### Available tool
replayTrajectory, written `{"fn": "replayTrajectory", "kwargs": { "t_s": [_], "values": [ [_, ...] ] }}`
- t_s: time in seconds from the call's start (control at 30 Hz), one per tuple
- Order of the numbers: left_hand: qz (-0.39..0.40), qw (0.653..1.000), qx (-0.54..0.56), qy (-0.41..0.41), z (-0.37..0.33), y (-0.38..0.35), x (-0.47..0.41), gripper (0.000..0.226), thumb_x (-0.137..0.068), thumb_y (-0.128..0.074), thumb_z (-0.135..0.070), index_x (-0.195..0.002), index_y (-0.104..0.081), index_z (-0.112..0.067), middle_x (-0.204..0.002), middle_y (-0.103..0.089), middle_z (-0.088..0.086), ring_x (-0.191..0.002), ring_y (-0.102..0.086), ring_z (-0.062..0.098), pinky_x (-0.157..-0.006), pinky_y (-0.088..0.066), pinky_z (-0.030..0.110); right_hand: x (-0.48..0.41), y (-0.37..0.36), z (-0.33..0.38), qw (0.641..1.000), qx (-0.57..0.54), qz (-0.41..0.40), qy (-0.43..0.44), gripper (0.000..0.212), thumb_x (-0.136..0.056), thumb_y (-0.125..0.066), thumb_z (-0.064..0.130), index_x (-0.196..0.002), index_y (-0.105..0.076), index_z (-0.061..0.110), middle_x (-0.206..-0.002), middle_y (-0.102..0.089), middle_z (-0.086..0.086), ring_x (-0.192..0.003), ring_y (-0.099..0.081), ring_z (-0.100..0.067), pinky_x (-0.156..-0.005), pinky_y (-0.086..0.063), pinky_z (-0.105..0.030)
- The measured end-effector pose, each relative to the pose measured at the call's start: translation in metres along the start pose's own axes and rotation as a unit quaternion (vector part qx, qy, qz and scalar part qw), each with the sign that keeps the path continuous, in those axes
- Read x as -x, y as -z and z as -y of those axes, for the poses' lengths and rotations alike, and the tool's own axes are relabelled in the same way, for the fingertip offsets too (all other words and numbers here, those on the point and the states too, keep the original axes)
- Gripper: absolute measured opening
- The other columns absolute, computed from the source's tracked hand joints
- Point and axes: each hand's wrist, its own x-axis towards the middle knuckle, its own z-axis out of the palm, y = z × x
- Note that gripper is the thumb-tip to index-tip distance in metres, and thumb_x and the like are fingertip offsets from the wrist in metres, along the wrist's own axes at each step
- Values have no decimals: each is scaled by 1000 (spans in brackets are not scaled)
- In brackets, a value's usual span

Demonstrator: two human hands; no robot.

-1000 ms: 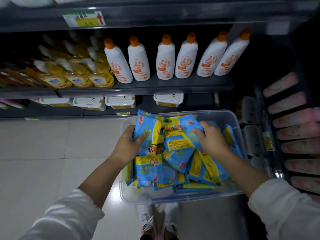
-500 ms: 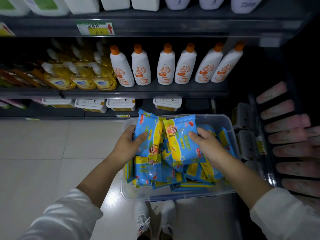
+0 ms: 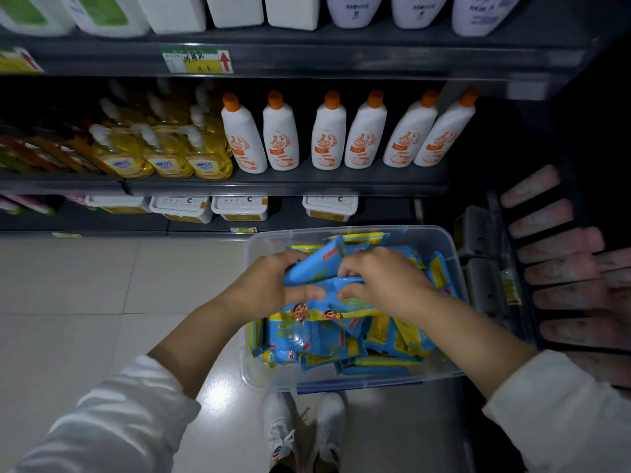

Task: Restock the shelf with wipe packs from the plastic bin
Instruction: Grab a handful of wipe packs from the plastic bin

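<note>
The two wipe packs (image 3: 316,268) have swung from upright to lying stacked, their long axis running left to right and tilted up toward the plastic bin's (image 3: 263,245) far right corner. The left hand (image 3: 263,288) and right hand (image 3: 379,281) have drawn together. Each grips one end of the stack above the bin's middle, over the loose packs (image 3: 341,339).
</note>
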Motion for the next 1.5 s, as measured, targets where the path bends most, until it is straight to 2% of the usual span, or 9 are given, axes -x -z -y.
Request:
{"fn": "replayTrajectory", "kwargs": {
  "t_s": [0.2, 0.37, 0.53, 0.67, 0.8, 1.03, 1.2, 1.4, 1.5],
  "values": [
    [6, 995, -99, -7, 1, -5, 1, 45, -58, -88, -33, -95, -63, -27, -81, -65, -4, -68, -61, 12, -63, -50, 26, 1, -2, 15, 997, -41, -65, 29, 32, -69, -78, 37, -86, -58, 20, -84, -52, 11, -82, -54, -17, -69, -42, -30],
    [-54, 993, -109, -2, 10, -5, 3, 38, -63, -85, -33, -96, -68, -26, -77, -66, -7, -64, -62, 11, -64, -53, 30, 3, -9, 8, 985, -71, -154, 38, 31, -69, -79, 32, -90, -63, 15, -92, -58, 3, -86, -57, -18, -71, -46, -31],
    [-126, 984, -103, 79, 31, 11, 8, 36, -64, -84, -35, -95, -67, -26, -78, -70, -3, -59, -67, 13, -64, -58, 38, -3, -21, -27, 964, -123, -230, -59, 27, -76, -76, 26, -96, -66, 10, -99, -62, -1, -93, -60, -18, -77, -46, -30],
    [-183, 973, -56, 126, 43, 19, 7, 39, -62, -86, -32, -95, -66, -26, -84, -69, -2, -69, -68, 15, -66, -59, 38, -7, -44, -46, 983, -90, -113, -111, 41, -84, -69, 25, -121, -59, 13, -125, -58, -4, -116, -54, -23, -92, -44, -33],
    [-206, 967, -16, 146, 51, 20, 3, 41, -62, -86, -32, -95, -66, -21, -89, -69, 1, -76, -68, 18, -66, -59, 41, -16, -70, -50, 991, -46, 16, -127, 60, -89, -63, 25, -143, -37, 18, -150, -34, -3, -138, -31, -23, -108, -32, -35],
    [-206, 968, -15, 145, 59, 18, 1, 43, -63, -85, -31, -99, -67, -18, -89, -69, 1, -74, -68, 15, -63, -59, 35, -34, -104, -70, 986, 23, 89, -137, 83, -90, -61, 29, -151, -5, 27, -159, 2, 6, -147, 2, -22, -117, -15, -43],
    [-200, 967, -5, 155, 66, 16, 1, 43, -63, -85, -31, -99, -66, -19, -90, -69, 0, -75, -68, 15, -63, -59, 34, -42, -119, -80, 988, 26, 27, -148, 68, -92, -57, 15, -148, -21, 24, -154, -23, 1, -139, -23, -28, -108, -31, -41],
    [-211, 965, -3, 154, 71, 13, 3, 41, -64, -84, -31, -99, -65, -21, -90, -69, 2, -75, -67, 17, -64, -59, 36, -43, -116, -85, 987, 119, 35, -97, 56, -94, -54, 25, -145, -29, 21, -144, -35, -1, -128, -34, -30, -100, -39, -42],
    [-232, 961, 9, 151, 72, 12, 3, 41, -64, -84, -31, -99, -65, -20, -88, -69, 2, -74, -68, 19, -65, -59, 40, -42, -112, -83, 967, 253, -12, -19, 47, -62, -85, 17, -105, -66, 13, -101, -65, -6, -92, -62, -26, -75, -52, -35]
  ]
}}
